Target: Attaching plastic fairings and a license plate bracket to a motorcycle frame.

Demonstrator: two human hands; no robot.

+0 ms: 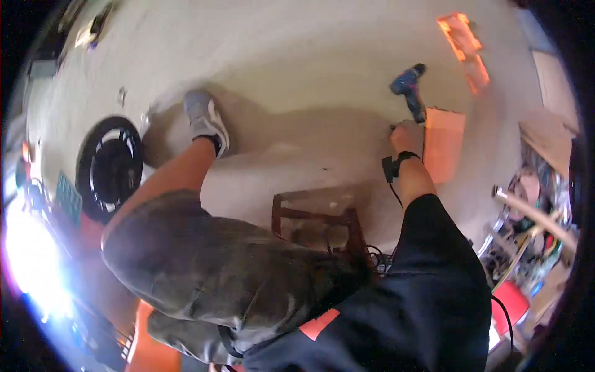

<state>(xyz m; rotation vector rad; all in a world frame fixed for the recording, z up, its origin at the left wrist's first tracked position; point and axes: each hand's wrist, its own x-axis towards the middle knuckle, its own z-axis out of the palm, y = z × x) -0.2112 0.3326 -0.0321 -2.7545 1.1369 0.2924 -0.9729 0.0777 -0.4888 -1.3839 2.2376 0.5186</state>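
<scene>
Floor of pale, greyish concrete (297, 80) spreads beneath everything. Over it reach the person's dark grey-brown fabric shorts (211, 254) and black short-sleeved shirt (427, 310). At the left lies a round, glossy black wheel-like object (91, 164); a dark reddish-brown, open rectangular frame (305, 215) stands near the middle, beyond the shorts. A flat-looking orange rectangular piece (444, 146) lies to the right, and a grey-and-white shoe (201, 111) is planted at the upper left. Farther up on the right is a narrow, notched orange piece (460, 38), blurred. Between the two orange pieces, a blue-and-black pistol-shaped power drill (406, 84) rests on the floor, its handle end beside the rectangular one. The right-hand grip (400, 137) is close to that handle end; blur hides whether its fingers are apart, together or clamped on anything. A black strap (407, 156) circles that wrist. The left-hand grip is out of view, its state unknown.
</scene>
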